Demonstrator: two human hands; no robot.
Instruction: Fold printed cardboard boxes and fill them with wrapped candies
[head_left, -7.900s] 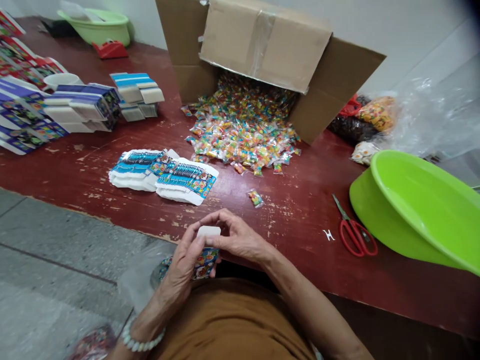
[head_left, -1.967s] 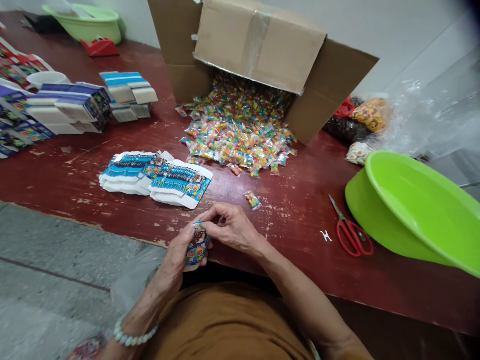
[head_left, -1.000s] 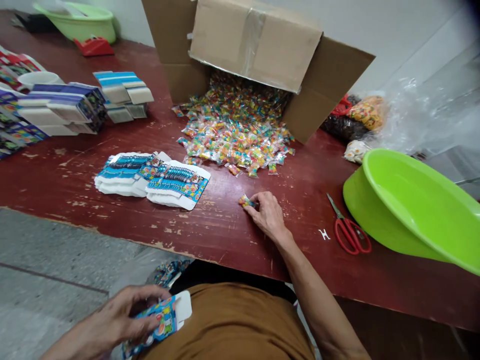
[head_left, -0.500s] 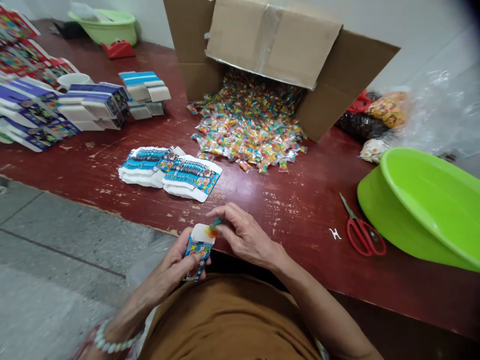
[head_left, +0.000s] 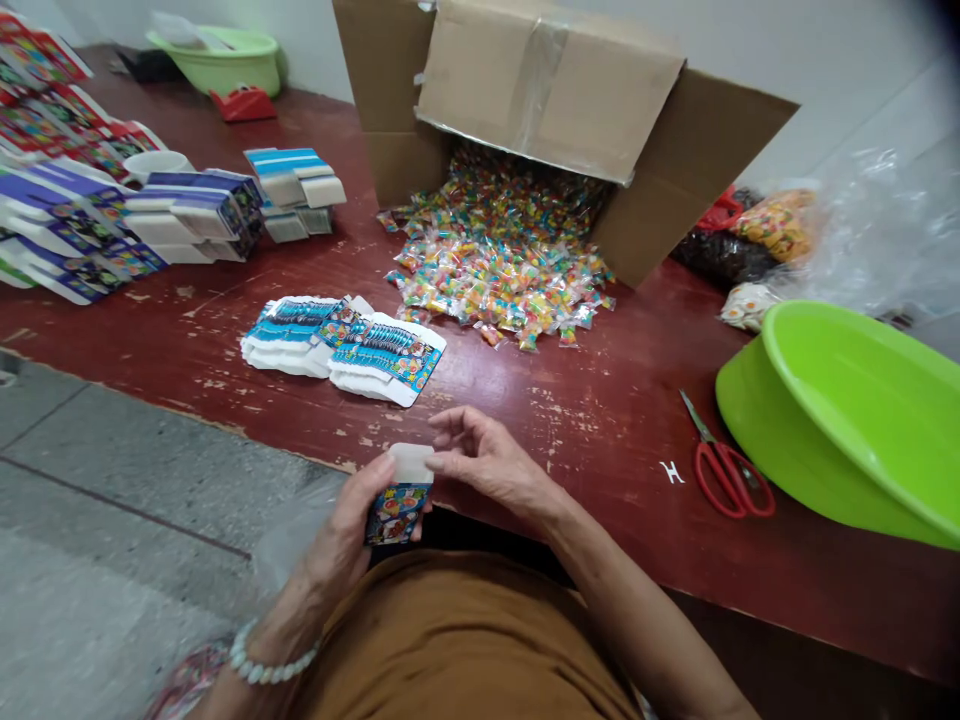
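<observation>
While my left hand (head_left: 341, 545) closes firmly around a small printed blue cardboard box (head_left: 396, 514), my right hand (head_left: 491, 467) hovers half open, holding nothing, just beside the box's white flap (head_left: 411, 462), near the edge of the worn red wooden table (head_left: 600, 510).

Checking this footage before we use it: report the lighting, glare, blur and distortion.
Head view: light is soft and even, with faint shadows; glare sits on the clear plastic sheet, with a mild sheen on the red painted tabletop. Head view: a dark blur fills the top right corner. Head view: wide-angle bowing curves the table's front edge; the left hand, printed carton and right hand look fairly sharp.
</observation>
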